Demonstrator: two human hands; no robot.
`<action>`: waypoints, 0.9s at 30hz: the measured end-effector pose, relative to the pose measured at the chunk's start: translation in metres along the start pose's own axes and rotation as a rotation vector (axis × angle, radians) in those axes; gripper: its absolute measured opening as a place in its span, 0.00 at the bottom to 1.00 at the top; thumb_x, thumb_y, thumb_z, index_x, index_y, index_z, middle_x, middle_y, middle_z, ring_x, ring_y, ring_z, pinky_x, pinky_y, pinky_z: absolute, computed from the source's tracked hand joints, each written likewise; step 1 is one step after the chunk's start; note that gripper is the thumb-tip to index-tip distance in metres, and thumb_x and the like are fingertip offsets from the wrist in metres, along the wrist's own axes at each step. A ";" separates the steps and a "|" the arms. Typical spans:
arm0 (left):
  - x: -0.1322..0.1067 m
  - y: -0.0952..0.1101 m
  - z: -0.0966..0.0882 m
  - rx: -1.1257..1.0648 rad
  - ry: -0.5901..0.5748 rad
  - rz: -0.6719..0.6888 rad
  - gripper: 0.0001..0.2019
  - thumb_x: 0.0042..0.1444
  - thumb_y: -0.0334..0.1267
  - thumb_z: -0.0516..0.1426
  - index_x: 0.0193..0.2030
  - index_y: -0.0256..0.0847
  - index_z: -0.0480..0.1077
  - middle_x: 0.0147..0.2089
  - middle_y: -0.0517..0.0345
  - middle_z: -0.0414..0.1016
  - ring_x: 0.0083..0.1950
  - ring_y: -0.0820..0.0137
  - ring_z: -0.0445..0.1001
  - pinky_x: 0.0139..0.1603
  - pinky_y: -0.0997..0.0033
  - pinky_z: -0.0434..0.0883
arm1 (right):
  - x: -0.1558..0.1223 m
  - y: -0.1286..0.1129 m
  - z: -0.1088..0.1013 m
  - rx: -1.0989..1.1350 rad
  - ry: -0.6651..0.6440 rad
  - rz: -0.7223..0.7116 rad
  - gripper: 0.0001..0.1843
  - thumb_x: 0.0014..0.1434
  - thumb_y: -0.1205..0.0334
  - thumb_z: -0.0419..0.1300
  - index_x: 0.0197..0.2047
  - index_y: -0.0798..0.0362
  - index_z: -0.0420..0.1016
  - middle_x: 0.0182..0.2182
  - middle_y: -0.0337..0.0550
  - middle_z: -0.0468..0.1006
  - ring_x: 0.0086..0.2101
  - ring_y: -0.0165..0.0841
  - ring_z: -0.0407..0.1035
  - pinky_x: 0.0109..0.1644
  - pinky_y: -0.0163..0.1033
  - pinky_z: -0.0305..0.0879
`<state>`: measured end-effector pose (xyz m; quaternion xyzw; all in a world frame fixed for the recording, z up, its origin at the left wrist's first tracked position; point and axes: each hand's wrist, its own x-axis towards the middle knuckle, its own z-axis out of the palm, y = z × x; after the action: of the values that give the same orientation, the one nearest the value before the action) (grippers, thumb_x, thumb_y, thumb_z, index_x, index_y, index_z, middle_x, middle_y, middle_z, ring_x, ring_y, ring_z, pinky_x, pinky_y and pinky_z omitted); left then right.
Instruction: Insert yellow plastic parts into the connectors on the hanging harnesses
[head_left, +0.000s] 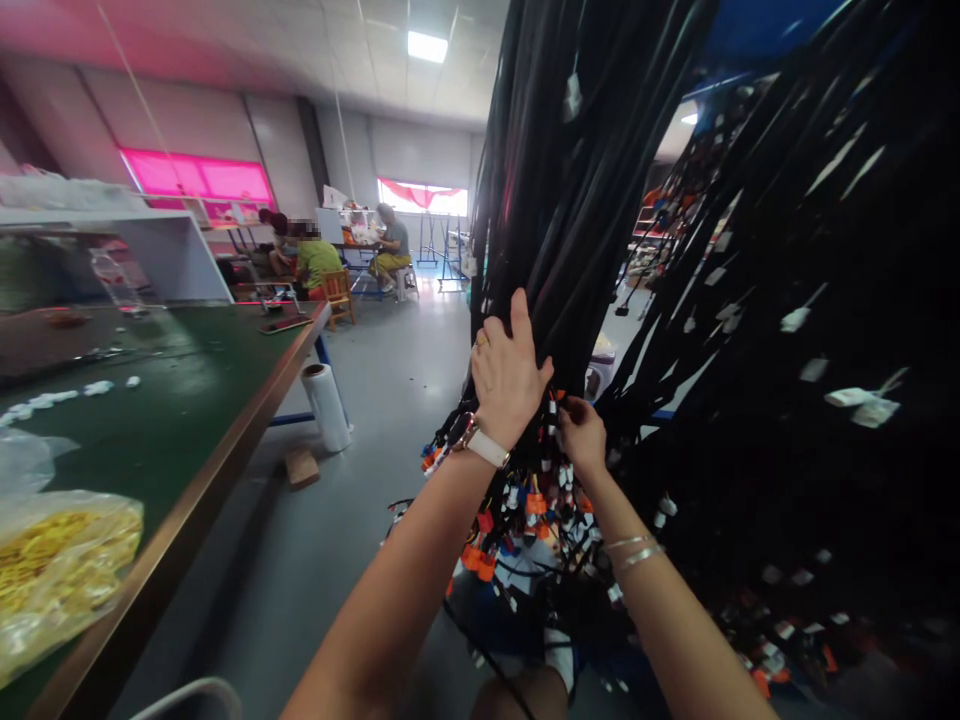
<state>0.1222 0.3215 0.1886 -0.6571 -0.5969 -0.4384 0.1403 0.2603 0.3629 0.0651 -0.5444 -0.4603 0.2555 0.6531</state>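
One thick black cable bundle (551, 200) hangs before me, right of the bench (202, 370). My left hand (511, 375) lies open against it, index finger and thumb extended. My right hand (583, 435) is curled at its lower end—I cannot tell whether it grips a strand. Caution: the connectors (535, 502) crowd together just below—a sideways pull could snag them and tangle the bundle.

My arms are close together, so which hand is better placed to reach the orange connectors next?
Probably your right hand: it sits lower, nearer the orange connectors, while your left hand is higher, against the black cables.
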 end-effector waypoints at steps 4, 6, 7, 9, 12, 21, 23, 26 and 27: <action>-0.001 0.001 0.006 -0.026 0.007 0.014 0.40 0.54 0.49 0.54 0.67 0.42 0.37 0.47 0.48 0.61 0.46 0.60 0.64 0.46 0.63 0.65 | 0.027 0.010 0.005 0.017 -0.109 -0.004 0.14 0.37 0.65 0.61 0.32 0.50 0.70 0.32 0.44 0.78 0.38 0.40 0.71 0.46 0.46 0.64; -0.002 0.001 0.007 -0.044 0.010 0.016 0.40 0.54 0.49 0.54 0.67 0.43 0.37 0.47 0.48 0.61 0.46 0.60 0.65 0.46 0.63 0.65 | 0.030 0.013 0.007 0.033 -0.156 -0.005 0.15 0.38 0.65 0.61 0.33 0.50 0.69 0.32 0.41 0.77 0.37 0.38 0.72 0.45 0.44 0.65; -0.002 0.001 0.007 -0.051 0.009 0.016 0.39 0.55 0.49 0.54 0.67 0.42 0.37 0.47 0.47 0.61 0.47 0.60 0.65 0.46 0.63 0.65 | 0.029 0.014 0.008 0.038 -0.169 -0.004 0.15 0.38 0.64 0.61 0.33 0.50 0.69 0.32 0.40 0.77 0.36 0.37 0.72 0.44 0.44 0.66; -0.003 0.001 0.008 -0.059 0.005 0.015 0.39 0.55 0.49 0.53 0.67 0.43 0.36 0.47 0.47 0.61 0.47 0.59 0.65 0.47 0.62 0.65 | 0.026 0.016 0.007 0.038 -0.173 -0.004 0.14 0.39 0.63 0.60 0.33 0.49 0.67 0.30 0.39 0.76 0.34 0.36 0.71 0.42 0.43 0.66; -0.004 0.000 0.010 -0.056 0.005 0.012 0.39 0.56 0.50 0.52 0.68 0.43 0.34 0.46 0.47 0.61 0.47 0.59 0.65 0.46 0.62 0.65 | 0.015 0.017 0.002 0.022 -0.141 -0.019 0.13 0.40 0.61 0.58 0.33 0.49 0.64 0.29 0.37 0.74 0.32 0.34 0.70 0.41 0.42 0.65; -0.001 -0.007 0.013 -0.021 0.003 0.022 0.40 0.56 0.49 0.52 0.68 0.43 0.33 0.45 0.49 0.61 0.44 0.61 0.65 0.45 0.62 0.65 | -0.051 -0.024 -0.023 -0.188 -0.010 -0.066 0.10 0.47 0.55 0.57 0.32 0.50 0.64 0.23 0.36 0.67 0.26 0.35 0.62 0.33 0.40 0.58; -0.001 -0.008 0.011 -0.027 -0.007 0.016 0.40 0.55 0.48 0.53 0.68 0.43 0.34 0.45 0.49 0.62 0.44 0.61 0.65 0.45 0.62 0.65 | -0.075 -0.053 -0.035 -0.229 -0.008 -0.073 0.11 0.44 0.54 0.60 0.30 0.49 0.65 0.22 0.35 0.67 0.25 0.34 0.61 0.31 0.39 0.57; -0.003 -0.008 0.009 -0.046 -0.023 0.017 0.40 0.54 0.47 0.54 0.68 0.42 0.35 0.46 0.47 0.61 0.45 0.61 0.64 0.46 0.62 0.65 | -0.106 -0.090 -0.062 -0.165 -0.115 -0.044 0.13 0.47 0.52 0.62 0.34 0.49 0.66 0.21 0.33 0.65 0.22 0.31 0.59 0.27 0.37 0.55; -0.003 -0.008 0.008 -0.052 -0.033 0.015 0.40 0.54 0.46 0.54 0.68 0.42 0.35 0.46 0.47 0.61 0.45 0.60 0.64 0.46 0.62 0.64 | -0.113 -0.095 -0.072 -0.097 -0.179 0.021 0.14 0.47 0.52 0.62 0.35 0.49 0.67 0.20 0.32 0.64 0.21 0.31 0.59 0.27 0.36 0.55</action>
<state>0.1181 0.3268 0.1788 -0.6722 -0.5825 -0.4418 0.1165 0.2574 0.2080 0.1201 -0.5550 -0.5230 0.2874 0.5795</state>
